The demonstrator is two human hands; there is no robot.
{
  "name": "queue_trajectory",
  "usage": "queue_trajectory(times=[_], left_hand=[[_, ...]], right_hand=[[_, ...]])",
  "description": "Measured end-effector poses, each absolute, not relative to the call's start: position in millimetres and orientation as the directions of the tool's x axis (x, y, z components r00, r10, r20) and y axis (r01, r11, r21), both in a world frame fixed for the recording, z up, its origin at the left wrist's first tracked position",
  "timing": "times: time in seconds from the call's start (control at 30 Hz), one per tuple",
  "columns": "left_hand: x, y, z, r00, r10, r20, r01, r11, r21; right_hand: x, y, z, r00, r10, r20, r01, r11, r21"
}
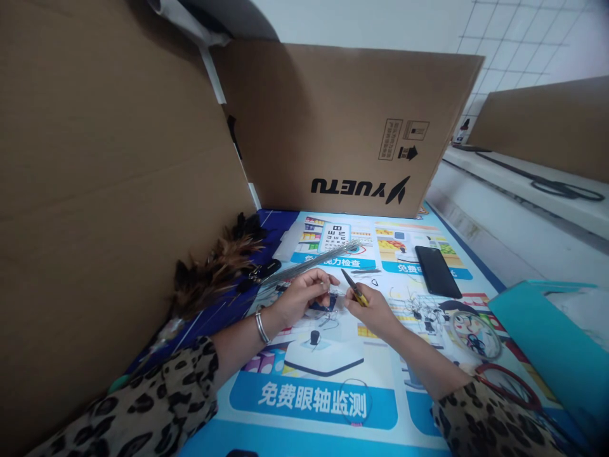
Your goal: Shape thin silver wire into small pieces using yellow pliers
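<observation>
Near the middle of the table, my left hand (307,295) is closed in a pinch. Between its fingertips shows what looks like a fine, pale wire, too thin to make out fully. My right hand (373,310) is wrapped round pliers (360,294) with yellow-and-black handles, their dark pointed jaws tilted up and to the left. The two hands are close together, with a small dark blue item (326,303) beneath them. Just beyond my left hand lies a bundle of straight, thin metal wires (316,259). A short dark wire piece (366,271) lies past the pliers.
Cardboard panels (352,127) stand at the back and left. Brown feathers (214,270) lie along the left. To the right are a black phone (438,271), tangled wire bits (425,312), a round clear dish (476,335), red-handled tool (509,384) and a teal box (542,343).
</observation>
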State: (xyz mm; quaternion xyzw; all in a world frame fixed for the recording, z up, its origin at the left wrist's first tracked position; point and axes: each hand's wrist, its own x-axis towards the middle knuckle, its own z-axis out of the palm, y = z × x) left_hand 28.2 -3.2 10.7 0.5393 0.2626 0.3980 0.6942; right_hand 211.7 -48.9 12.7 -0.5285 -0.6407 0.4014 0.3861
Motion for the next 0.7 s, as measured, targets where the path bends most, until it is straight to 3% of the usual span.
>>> queue_trajectory(times=[0.7], left_hand=[[28.1,-1.5,8.7,0.517,0.853,0.072,-0.245,0.067,0.967]], right_hand=[[211.8,-48.0,9.9,-0.136,0.988,0.074,0.352,0.117,-0.929]])
